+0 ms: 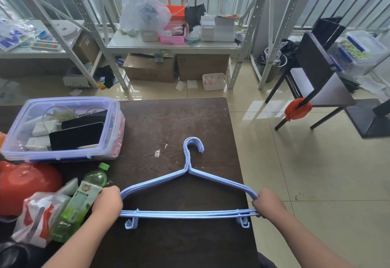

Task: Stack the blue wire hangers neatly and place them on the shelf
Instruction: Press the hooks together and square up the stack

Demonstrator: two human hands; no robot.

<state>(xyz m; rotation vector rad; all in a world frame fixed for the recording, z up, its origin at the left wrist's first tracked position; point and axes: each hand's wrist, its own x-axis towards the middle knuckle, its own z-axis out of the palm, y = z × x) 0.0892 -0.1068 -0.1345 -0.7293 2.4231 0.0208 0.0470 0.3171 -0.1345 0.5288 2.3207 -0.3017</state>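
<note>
**Hanger bundle gripped at both ends**

The blue wire hangers (187,213) are lying bunched on the dark tabletop (168,124), hooks pointing far. The left hand (107,201) is closing around the left corner of the bundle; the right hand (268,203) is closing around the right corner. Both corners are sitting hidden inside the fists. The wires are overlapping, so their count is hard to make out. The shelf (168,45) is standing far, beyond the tabletop, well apart.
</note>
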